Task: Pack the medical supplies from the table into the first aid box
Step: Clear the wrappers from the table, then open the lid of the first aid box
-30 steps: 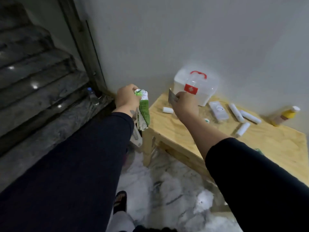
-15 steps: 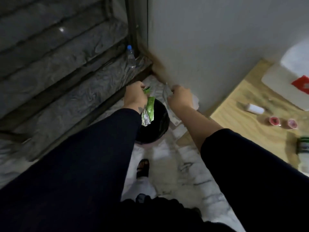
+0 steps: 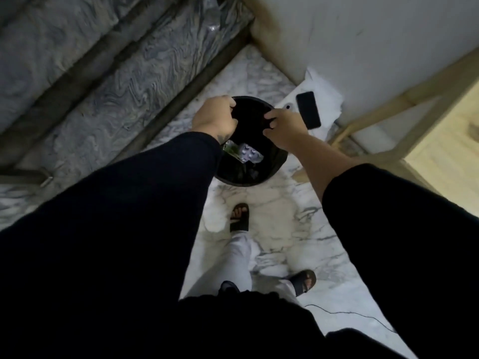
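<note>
Both hands are now lowering over the black bin (image 3: 248, 174), green packet gone from left hand (image 3: 213, 117) | green wrapper (image 3: 230, 149) and blister pack (image 3: 250, 155) lying inside bin, below, apart from fingers | left curled, right hand (image 3: 283, 126) fingers loosely spread, both empty | advice: confirm release, return to table (image 3: 445, 141); first aid box out of view.

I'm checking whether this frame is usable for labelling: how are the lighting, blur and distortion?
Head view: dim, flat light; the black bin interior is near featureless apart from a blister pack. Left hand and right hand are slightly soft. Dark sleeves swallow detail. Wide-angle bending curves the table leg.
</note>
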`<control>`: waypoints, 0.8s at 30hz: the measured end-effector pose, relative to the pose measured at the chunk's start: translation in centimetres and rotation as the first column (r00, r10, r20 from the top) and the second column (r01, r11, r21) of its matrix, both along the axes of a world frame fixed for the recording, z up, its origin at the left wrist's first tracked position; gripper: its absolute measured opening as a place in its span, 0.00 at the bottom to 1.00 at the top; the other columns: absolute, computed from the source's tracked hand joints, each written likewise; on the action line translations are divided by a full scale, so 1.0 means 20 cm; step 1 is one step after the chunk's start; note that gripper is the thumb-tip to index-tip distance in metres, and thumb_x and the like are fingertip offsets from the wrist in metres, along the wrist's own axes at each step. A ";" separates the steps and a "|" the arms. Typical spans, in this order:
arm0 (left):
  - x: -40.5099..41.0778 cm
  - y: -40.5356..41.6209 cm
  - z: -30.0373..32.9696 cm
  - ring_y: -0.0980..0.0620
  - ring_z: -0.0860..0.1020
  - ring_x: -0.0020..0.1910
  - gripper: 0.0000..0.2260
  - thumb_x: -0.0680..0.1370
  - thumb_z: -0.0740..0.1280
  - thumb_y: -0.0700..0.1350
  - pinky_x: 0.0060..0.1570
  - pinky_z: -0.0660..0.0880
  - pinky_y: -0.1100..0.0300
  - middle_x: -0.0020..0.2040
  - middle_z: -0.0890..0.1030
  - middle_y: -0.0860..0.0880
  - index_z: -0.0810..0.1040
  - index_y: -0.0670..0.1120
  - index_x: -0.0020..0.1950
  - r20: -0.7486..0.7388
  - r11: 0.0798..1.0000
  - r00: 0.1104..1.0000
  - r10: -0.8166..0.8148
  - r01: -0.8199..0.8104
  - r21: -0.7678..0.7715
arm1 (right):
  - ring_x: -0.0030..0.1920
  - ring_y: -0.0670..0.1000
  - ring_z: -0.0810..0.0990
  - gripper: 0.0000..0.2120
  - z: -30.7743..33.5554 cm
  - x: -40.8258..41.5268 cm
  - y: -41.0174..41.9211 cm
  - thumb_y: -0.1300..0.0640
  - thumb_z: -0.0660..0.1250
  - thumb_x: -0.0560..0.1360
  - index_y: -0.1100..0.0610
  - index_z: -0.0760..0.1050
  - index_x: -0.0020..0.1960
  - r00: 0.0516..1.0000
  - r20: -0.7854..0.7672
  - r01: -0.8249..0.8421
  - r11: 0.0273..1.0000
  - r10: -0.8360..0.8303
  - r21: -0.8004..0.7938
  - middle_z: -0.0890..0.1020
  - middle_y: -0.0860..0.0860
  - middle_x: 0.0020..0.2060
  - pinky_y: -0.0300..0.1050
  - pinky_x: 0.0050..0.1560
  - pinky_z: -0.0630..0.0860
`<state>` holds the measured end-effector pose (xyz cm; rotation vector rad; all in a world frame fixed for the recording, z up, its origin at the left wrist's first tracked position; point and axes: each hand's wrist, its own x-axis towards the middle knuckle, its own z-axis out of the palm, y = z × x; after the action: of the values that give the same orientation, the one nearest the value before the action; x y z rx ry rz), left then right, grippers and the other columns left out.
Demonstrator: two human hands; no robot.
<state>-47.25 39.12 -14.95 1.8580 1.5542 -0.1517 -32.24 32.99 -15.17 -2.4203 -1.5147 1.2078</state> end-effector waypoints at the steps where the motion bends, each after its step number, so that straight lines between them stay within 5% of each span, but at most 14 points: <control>1: 0.01 0.01 0.03 0.47 0.74 0.67 0.21 0.78 0.68 0.44 0.65 0.72 0.55 0.68 0.76 0.48 0.72 0.48 0.71 -0.021 0.998 0.998 -0.053 0.054 0.011 | 0.63 0.55 0.77 0.20 0.02 0.01 0.00 0.57 0.65 0.78 0.53 0.70 0.69 1.000 0.013 -0.009 1.000 0.009 -0.001 0.77 0.55 0.64 0.47 0.62 0.75; 9: 0.33 0.12 0.51 0.43 0.73 0.67 0.22 0.78 0.67 0.48 0.61 0.72 0.51 0.70 0.73 0.46 0.70 0.50 0.72 -0.179 0.814 0.841 -0.511 0.540 0.214 | 0.62 0.58 0.77 0.20 0.45 0.27 -0.02 0.53 0.65 0.76 0.49 0.71 0.68 0.966 0.251 -0.091 0.993 0.069 0.077 0.77 0.55 0.64 0.50 0.59 0.75; 24: 1.55 -0.23 1.08 0.47 0.64 0.74 0.25 0.77 0.68 0.45 0.66 0.69 0.50 0.76 0.64 0.51 0.68 0.50 0.73 -0.148 0.371 0.474 -0.868 0.817 0.441 | 0.68 0.56 0.69 0.20 1.15 1.26 -0.73 0.53 0.66 0.76 0.51 0.71 0.68 0.734 0.596 0.175 0.938 -0.327 0.299 0.74 0.53 0.66 0.52 0.63 0.70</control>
<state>-16.21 34.44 6.73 2.8661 0.3636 -0.1396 -7.11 18.45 7.85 -2.8931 -1.2491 0.1207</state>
